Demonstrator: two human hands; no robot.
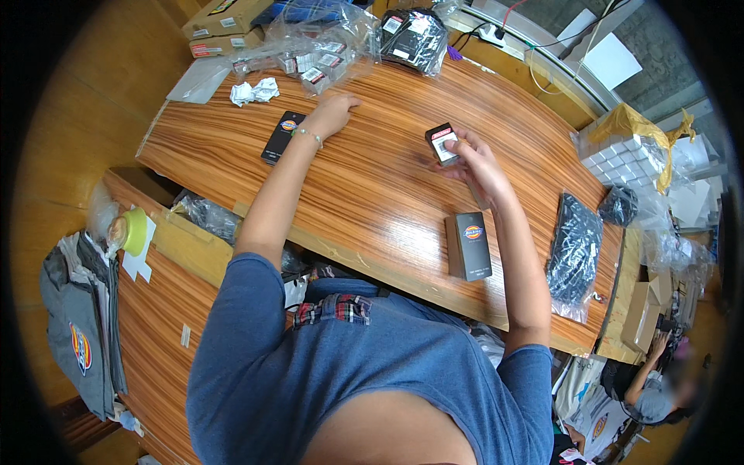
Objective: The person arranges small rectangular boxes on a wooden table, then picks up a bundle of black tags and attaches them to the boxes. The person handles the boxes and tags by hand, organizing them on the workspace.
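Note:
My right hand grips a small stack of black tags between thumb and fingers, a red and white label face up on it. My left hand is over the far middle of the table, a finger stretched to the right, with nothing visible in it. Partly beneath my left wrist lies a black hang tag with a coloured oval logo; whether it is one tag or a pile is hard to tell. A dark upright-shaped box with the same kind of logo stands beside my right forearm.
Clear plastic bags with tag bundles and black packs line the far edge, near crumpled paper. A bagged black item lies right. A wrapped block of white boxes stands far right. Another person sits lower right.

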